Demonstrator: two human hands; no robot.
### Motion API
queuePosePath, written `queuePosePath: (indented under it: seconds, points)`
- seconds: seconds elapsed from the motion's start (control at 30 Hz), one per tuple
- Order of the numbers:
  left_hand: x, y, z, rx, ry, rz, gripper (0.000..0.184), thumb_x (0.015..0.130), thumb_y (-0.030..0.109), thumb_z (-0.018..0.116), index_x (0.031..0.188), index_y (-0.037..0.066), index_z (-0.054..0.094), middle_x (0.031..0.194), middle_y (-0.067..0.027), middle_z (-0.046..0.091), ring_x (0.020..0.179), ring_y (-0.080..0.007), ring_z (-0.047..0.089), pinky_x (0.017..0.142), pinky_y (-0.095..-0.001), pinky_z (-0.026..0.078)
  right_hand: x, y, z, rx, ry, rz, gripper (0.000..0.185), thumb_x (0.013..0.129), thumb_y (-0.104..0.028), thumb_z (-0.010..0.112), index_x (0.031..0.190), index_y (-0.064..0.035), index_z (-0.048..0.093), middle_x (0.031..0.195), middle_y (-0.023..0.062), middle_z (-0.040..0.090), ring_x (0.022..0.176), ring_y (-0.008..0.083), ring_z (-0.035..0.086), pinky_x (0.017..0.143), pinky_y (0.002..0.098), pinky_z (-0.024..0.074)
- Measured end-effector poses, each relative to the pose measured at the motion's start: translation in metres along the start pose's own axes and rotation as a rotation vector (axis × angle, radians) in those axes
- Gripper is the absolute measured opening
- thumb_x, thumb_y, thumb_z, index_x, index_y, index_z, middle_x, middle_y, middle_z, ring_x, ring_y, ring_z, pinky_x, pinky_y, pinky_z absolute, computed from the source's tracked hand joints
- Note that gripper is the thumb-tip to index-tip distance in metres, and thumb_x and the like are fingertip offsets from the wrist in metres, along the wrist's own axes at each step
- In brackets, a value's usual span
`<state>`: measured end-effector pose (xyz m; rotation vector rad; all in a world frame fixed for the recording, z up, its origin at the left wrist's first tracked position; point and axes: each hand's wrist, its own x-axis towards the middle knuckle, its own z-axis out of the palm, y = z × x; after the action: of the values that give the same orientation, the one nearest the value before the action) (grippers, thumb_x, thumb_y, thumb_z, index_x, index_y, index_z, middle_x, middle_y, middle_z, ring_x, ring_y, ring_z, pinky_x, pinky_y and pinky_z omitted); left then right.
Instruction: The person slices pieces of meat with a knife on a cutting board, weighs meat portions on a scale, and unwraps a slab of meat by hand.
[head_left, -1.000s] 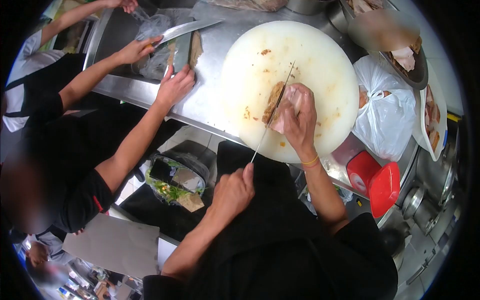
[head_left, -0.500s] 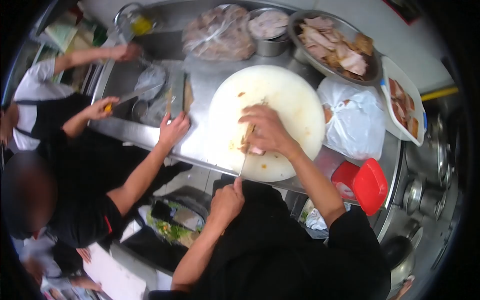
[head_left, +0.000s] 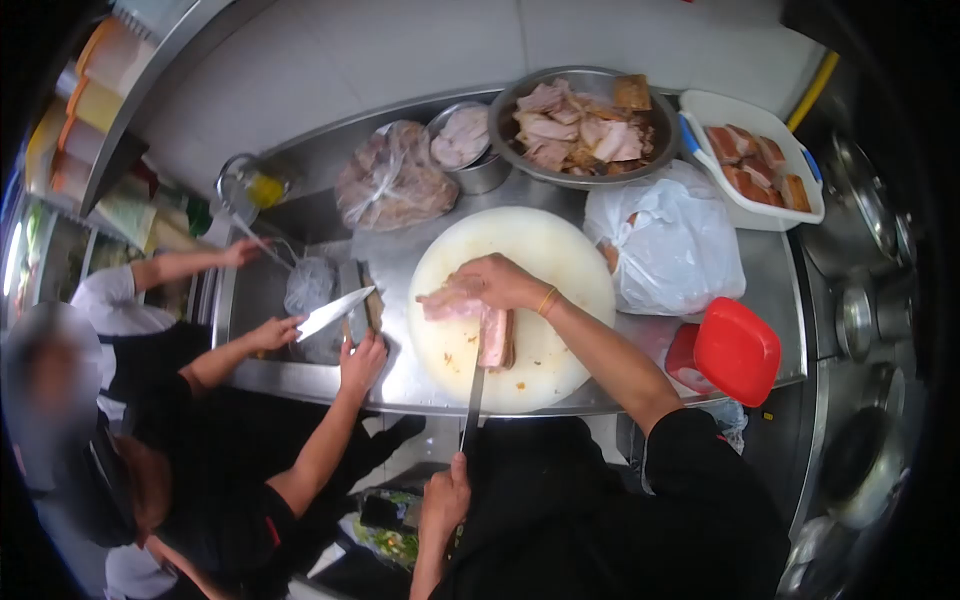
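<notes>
Right hand [head_left: 500,281] moved outward, gripping meat [head_left: 447,304] (pale).

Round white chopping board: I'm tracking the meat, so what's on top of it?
The chopping board bears a meat block, brown crumbs and a meat slice under the right hand. The surface beneath meat and hand is covered.

L hand [head_left: 443,500] grips knife [head_left: 474,405], blade at meat block [head_left: 495,338] on rnd white cutting board [head_left: 575,330]; R hand [head_left: 497,283] holds meat slice [head_left: 447,303]. Steel bowl [head_left: 575,180] w/ meat behind.
</notes>
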<state>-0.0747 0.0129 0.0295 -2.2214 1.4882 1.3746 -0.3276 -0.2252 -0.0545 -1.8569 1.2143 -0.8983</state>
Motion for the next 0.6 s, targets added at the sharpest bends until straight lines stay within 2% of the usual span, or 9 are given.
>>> queuePosePath:
  seconds: [0.03,0.1,0.13,0.27,0.33,0.37,0.4,0.5,0.6]
  points:
    - [0.003,-0.002,0.002,0.001,0.019,0.032,0.082,0.105,0.059,0.027,0.085,-0.009,0.069,0.081,-0.0354,0.066,0.091,-0.0503,0.067,0.086,-0.0559,0.049,-0.002,-0.001,-0.009,0.099,0.103,0.006,0.022,0.085,-0.011,0.069,0.105,-0.0059,0.074,0.099,0.0177,0.073,0.090,0.0321,0.071,0.082,0.0388,0.0546]
    - [0.007,-0.017,0.011,-0.004,0.051,0.084,0.082,0.105,0.059,0.027,0.083,-0.008,0.068,0.078,-0.0331,0.066,0.086,-0.0503,0.067,0.083,-0.0553,0.049,-0.006,0.010,-0.042,0.348,0.243,0.024,0.024,0.091,-0.017,0.076,0.109,-0.0016,0.071,0.099,0.0063,0.075,0.091,0.0100,0.066,0.078,0.0288,0.0538]
    - [0.007,-0.017,0.010,-0.025,0.045,0.055,0.081,0.105,0.059,0.028,0.082,-0.008,0.068,0.077,-0.0318,0.066,0.085,-0.0502,0.067,0.081,-0.0541,0.049,-0.009,0.006,-0.062,0.342,0.417,0.013,0.028,0.092,-0.020,0.076,0.111,-0.0014,0.070,0.101,0.0033,0.074,0.093,0.0078,0.063,0.079,0.0278,0.0544]
    - [0.008,-0.023,0.007,-0.090,0.051,0.042,0.079,0.105,0.058,0.031,0.080,-0.007,0.068,0.075,-0.0295,0.066,0.081,-0.0487,0.066,0.077,-0.0515,0.049,-0.017,-0.001,-0.176,0.285,0.879,0.385,0.024,0.088,-0.017,0.077,0.107,-0.0036,0.073,0.093,0.0050,0.075,0.086,0.0098,0.064,0.075,0.0287,0.0534]
    - [0.014,-0.042,0.011,-0.091,0.102,0.164,0.080,0.105,0.059,0.031,0.079,-0.007,0.068,0.073,-0.0289,0.065,0.076,-0.0464,0.067,0.073,-0.0506,0.049,-0.022,0.026,-0.219,0.151,1.059,0.297,0.024,0.087,-0.015,0.074,0.107,-0.0012,0.072,0.091,0.0110,0.076,0.082,0.0173,0.068,0.075,0.0330,0.0543]
    - [0.007,-0.035,0.005,-0.068,0.137,0.221,0.081,0.105,0.061,0.031,0.077,-0.007,0.067,0.064,-0.0246,0.062,0.066,-0.0385,0.067,0.066,-0.0482,0.049,-0.023,0.070,-0.237,-0.057,1.068,0.253,0.020,0.094,-0.020,0.072,0.103,-0.0025,0.071,0.077,0.0041,0.071,0.064,0.0136,0.065,0.057,0.0296,0.0534]
    - [0.003,-0.033,0.002,-0.121,0.111,0.164,0.082,0.104,0.061,0.032,0.075,-0.007,0.066,0.062,-0.0218,0.060,0.061,-0.0336,0.065,0.062,-0.0457,0.048,-0.040,0.017,-0.231,-0.332,1.045,0.410,0.037,0.086,-0.018,0.078,0.117,-0.0017,0.067,0.096,0.0131,0.074,0.086,0.0280,0.071,0.079,0.0376,0.0572]
    - [0.006,-0.034,-0.002,-0.240,0.104,0.092,0.083,0.104,0.063,0.033,0.074,-0.008,0.065,0.058,-0.0161,0.058,0.052,-0.0254,0.060,0.053,-0.0405,0.046,-0.062,-0.015,-0.171,-0.665,1.131,-0.016,0.068,0.073,-0.013,0.084,0.135,-0.0036,0.058,0.129,0.0202,0.065,0.121,0.0372,0.060,0.108,0.0444,0.0449]
    - [0.012,-0.036,-0.007,-0.316,0.136,0.158,0.083,0.104,0.063,0.035,0.075,-0.008,0.065,0.056,-0.0120,0.056,0.046,-0.0209,0.056,0.046,-0.0364,0.043,-0.078,-0.031,-0.086,-0.344,0.288,-0.116,0.090,0.061,-0.003,0.080,0.145,-0.0086,0.048,0.153,0.0194,0.042,0.146,0.0375,0.033,0.122,0.0458,0.0263]
